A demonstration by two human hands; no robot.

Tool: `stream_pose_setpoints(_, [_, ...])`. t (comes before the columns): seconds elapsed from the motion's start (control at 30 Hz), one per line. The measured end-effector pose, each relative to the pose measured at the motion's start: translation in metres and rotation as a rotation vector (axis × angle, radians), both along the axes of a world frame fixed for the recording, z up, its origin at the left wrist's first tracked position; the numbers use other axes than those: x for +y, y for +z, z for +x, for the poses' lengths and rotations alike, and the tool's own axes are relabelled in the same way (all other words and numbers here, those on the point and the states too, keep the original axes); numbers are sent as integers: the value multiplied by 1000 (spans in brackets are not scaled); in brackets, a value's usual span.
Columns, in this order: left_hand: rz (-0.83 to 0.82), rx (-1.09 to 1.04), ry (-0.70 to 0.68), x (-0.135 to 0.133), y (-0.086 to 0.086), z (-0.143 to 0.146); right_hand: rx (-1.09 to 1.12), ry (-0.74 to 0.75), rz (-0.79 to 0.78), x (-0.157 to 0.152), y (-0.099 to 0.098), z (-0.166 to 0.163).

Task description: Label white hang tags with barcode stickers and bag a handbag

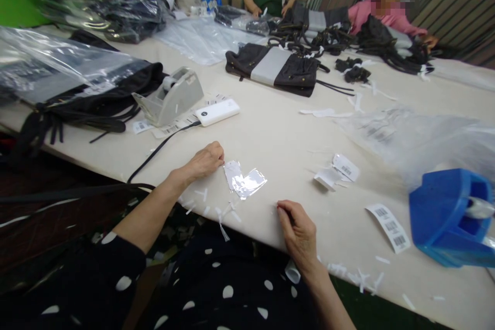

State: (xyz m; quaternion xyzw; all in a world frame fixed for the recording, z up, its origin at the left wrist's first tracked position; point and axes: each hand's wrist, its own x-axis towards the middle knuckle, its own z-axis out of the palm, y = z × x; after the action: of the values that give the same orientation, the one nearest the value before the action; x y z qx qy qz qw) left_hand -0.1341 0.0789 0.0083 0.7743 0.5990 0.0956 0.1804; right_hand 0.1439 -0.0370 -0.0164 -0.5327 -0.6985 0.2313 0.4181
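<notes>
Shiny white tags (249, 183), seemingly in clear plastic, lie on the white table (270, 139) in front of me. My left hand (209, 159) is closed at their left edge, its fingertips meeting or almost meeting the upper left corner; what the fingers hold is hidden. To the right of the tags and nearer the table edge, my right hand (297, 229) is closed in a pinch, thumb against forefinger. Anything between those fingertips is too small to make out. White scraps (228, 211) are scattered just below the tags.
A grey tape dispenser (178, 95) and white power bank (218, 112) stand left; a blue tape dispenser (444, 216), barcode stickers (389, 227) and hang tags (340, 170) lie right. A dark bag (274, 69) lies beyond. Two people work at the far side.
</notes>
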Motion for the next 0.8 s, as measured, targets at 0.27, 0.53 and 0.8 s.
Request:
stream_pose_setpoints(0.27, [-28,-79,-33,3,-3,-7,11,9,-11,0,-2,0])
stream_pose_setpoints(0.53, [-105,-91,-8,12,7,-3,49,8,-2,-1,-2,2])
stream_pose_setpoints(0.8, [-261,-555,13,-14,44,13,125,-17,-40,-2,4,-3])
